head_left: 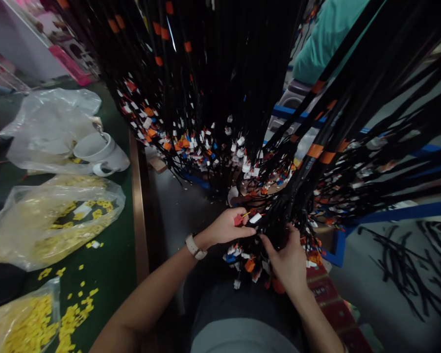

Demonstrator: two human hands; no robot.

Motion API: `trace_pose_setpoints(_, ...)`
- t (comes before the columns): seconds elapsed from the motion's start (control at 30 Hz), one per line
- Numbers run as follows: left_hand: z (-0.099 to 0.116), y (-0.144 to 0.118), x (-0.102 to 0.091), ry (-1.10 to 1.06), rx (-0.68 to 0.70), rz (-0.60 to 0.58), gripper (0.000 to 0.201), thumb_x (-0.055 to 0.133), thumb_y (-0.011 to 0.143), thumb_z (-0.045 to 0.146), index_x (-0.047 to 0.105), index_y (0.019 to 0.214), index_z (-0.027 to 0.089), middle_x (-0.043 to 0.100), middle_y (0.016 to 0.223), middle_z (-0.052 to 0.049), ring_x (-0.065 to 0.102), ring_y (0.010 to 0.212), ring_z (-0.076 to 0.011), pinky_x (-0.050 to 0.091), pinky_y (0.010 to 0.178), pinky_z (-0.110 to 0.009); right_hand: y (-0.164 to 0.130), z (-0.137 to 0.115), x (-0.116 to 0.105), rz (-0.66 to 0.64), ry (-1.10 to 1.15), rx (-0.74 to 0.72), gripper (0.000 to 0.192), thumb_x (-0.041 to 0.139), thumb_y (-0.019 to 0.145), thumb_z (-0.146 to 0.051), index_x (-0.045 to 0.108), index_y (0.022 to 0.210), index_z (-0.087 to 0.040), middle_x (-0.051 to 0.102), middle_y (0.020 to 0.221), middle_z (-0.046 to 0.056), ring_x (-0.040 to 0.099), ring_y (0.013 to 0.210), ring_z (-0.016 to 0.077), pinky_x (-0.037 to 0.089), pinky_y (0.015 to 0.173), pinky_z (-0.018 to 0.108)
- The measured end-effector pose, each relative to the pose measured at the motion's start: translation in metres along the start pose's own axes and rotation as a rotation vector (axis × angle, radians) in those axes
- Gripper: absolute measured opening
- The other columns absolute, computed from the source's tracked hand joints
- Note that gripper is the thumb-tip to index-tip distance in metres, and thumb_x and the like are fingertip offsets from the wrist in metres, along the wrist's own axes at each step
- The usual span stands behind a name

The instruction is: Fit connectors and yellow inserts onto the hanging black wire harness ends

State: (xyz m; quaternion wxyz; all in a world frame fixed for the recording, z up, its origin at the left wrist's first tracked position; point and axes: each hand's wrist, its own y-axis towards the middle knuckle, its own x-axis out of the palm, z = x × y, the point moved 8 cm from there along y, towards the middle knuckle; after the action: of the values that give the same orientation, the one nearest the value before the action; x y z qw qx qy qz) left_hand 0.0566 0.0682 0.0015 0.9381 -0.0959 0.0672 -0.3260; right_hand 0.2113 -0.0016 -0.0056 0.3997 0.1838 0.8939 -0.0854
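1. Wire harness bundle (pixel 279 215): a thick mass of black cables with orange tape bands hangs down from above, and its lower ends, tipped with white, orange, red and blue connectors, reach down to the person's two hands in the lower middle of the view.
2. Left hand (pixel 230 226), a watch (pixel 194 246) on its wrist, comes in from the lower left. Its fingers are pinched together on a small red connector (pixel 238 220) at the left edge of the bundle's lower end, with a white connector (pixel 255 218) just beside the fingertips.
3. Right hand (pixel 288 260) sits just right of and below the left one, directly under the bundle. Its fingers curl up into the black wires and close on them; exactly which strand it grips is hidden among the cables.
4. Loose connectors dangle around and below both hands, touching the knuckles and hanging over the person's lap.
5. Green table (pixel 113 264) lies well to the left of the hands. On it are clear plastic bags (pixel 51 215) of small yellow parts, with more yellow pieces scattered beside them.
6. White mug (pixel 101 152) lies on its side farther back on the table, against a crumpled clear bag.
7. Black cable offcuts (pixel 407 264) lie on the grey floor to the right, well apart from the hands.
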Motion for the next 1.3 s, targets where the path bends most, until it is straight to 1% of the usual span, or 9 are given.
trace_pose_setpoints(0.13,0.003,-0.002,-0.005,-0.081,-0.040,-0.001,0.032,0.065,0.070,0.032,0.036,0.068,0.018,0.037,0.057,0.007,0.032,0.051,-0.0054,0.023,0.047,-0.018,0.003,0.004,0.001,-0.090,0.006,0.025,0.047,0.060,0.071,-0.044,0.047,0.108,-0.018,0.067,0.083,0.008,0.065,0.071,0.0257,0.050,0.061,0.035)
trace_pose_setpoints(0.37,0.013,-0.003,-0.017,-0.048,-0.006,0.026,0.029,0.067,0.067,0.026,0.039,0.067,0.018,0.034,0.056,0.008,0.031,0.050,-0.0051,0.023,0.046,-0.018,0.003,0.010,0.001,-0.429,0.437,-0.009,0.036,0.065,0.068,-0.035,0.054,0.098,-0.017,0.070,0.091,0.008,0.065,0.082,0.0223,0.052,0.076,0.034)
trace_pose_setpoints(0.6,0.021,-0.004,-0.015,0.120,0.131,0.067,0.025,0.058,0.078,0.036,0.053,0.069,0.014,0.051,0.072,0.000,0.043,0.064,-0.0088,0.036,0.060,-0.021,-0.003,0.025,0.006,-0.546,0.732,0.199,0.038,0.076,0.062,-0.036,0.062,0.091,-0.017,0.070,0.087,0.007,0.064,0.080,0.0222,0.051,0.072,0.033)
trace_pose_setpoints(0.67,0.017,-0.005,-0.009,0.119,0.075,0.011,0.031,0.053,0.081,0.041,0.053,0.065,0.014,0.051,0.067,0.000,0.044,0.061,-0.0085,0.035,0.058,-0.021,-0.007,0.026,0.012,-0.558,0.841,0.266,0.037,0.077,0.061,-0.036,0.063,0.090,-0.017,0.070,0.084,0.006,0.064,0.077,0.0221,0.051,0.069,0.032)
trace_pose_setpoints(0.77,0.008,-0.011,0.013,-0.035,-0.083,-0.198,0.036,0.049,0.083,0.047,0.054,0.071,0.014,0.053,0.059,0.000,0.048,0.054,-0.0085,0.037,0.052,-0.020,-0.011,0.022,0.020,-0.593,0.939,0.319,0.036,0.076,0.063,-0.035,0.064,0.091,-0.018,0.070,0.085,0.006,0.063,0.077,0.0220,0.050,0.069,0.033)
trace_pose_setpoints(0.9,0.008,-0.020,0.042,-0.164,-0.147,-0.367,0.039,0.047,0.083,0.051,0.055,0.079,0.013,0.059,0.070,-0.004,0.055,0.061,-0.0103,0.043,0.057,-0.021,-0.012,0.012,0.026,-0.630,1.002,0.295,0.030,0.075,0.067,-0.034,0.064,0.091,-0.019,0.069,0.085,0.005,0.062,0.076,0.0195,0.049,0.070,0.031)
trace_pose_setpoints(0.97,0.008,-0.018,0.045,-0.060,-0.107,-0.299,0.036,0.052,0.080,0.049,0.054,0.074,0.013,0.058,0.069,-0.001,0.051,0.061,-0.0086,0.040,0.057,-0.020,-0.012,0.011,0.028,-0.626,1.008,0.286,0.030,0.075,0.068,-0.034,0.064,0.093,-0.020,0.069,0.086,0.003,0.062,0.077,0.0185,0.049,0.073,0.030)
trace_pose_setpoints(1.1,0.001,-0.015,0.036,0.187,-0.067,-0.025,0.035,0.069,0.066,0.045,0.050,0.068,0.015,0.049,0.059,0.005,0.039,0.055,-0.0065,0.030,0.050,-0.019,-0.010,0.012,0.028,-0.580,0.904,0.239,0.038,0.076,0.066,-0.036,0.063,0.099,-0.020,0.070,0.093,0.005,0.062,0.087,0.0221,0.049,0.077,0.032)
trace_pose_setpoints(1.3,-0.010,-0.010,0.028,0.066,-0.069,0.160,0.023,0.061,0.072,0.031,0.044,0.067,0.017,0.043,0.058,0.006,0.036,0.052,-0.0056,0.028,0.049,-0.019,-0.011,0.006,0.027,-0.591,0.827,0.144,0.036,0.072,0.071,-0.033,0.060,0.103,-0.021,0.070,0.095,0.005,0.063,0.093,0.0229,0.049,0.084,0.035)
